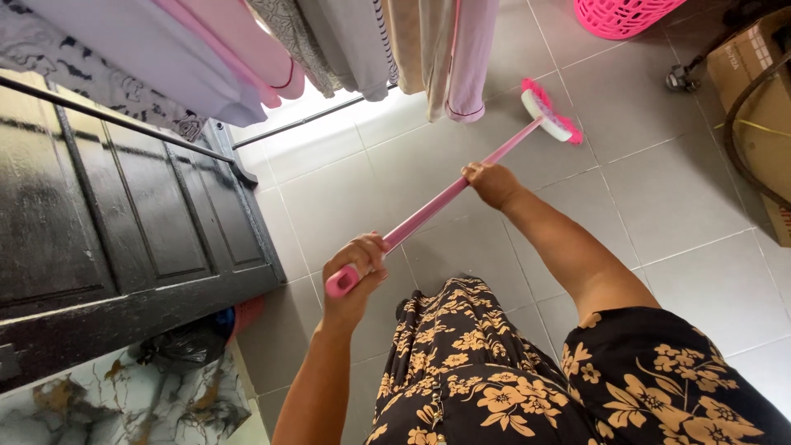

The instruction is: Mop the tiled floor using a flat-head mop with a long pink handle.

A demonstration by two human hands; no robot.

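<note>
Around you: grey tiled floor [659, 198]; black panelled door [124, 222] at left; hanging laundry [346, 41] overhead; pink basket [630, 15]; cardboard box [754, 91]; daylight on the tiles.

Pink plastic laundry basket [630, 16] far right: cut by top edge, only lower rim shows. Brown cardboard box [754, 91] cut by right edge; contents not visible. Hanging pale clothes [247, 49] cropped at top, rail hidden. Pink broom handle [449, 196] partly covered inside left hand [354, 276] and right hand [492, 183] grip. Black plastic bag [185, 342] near left: contents unclear. Marble-patterned counter [124, 408] cut by bottom edge.
</note>
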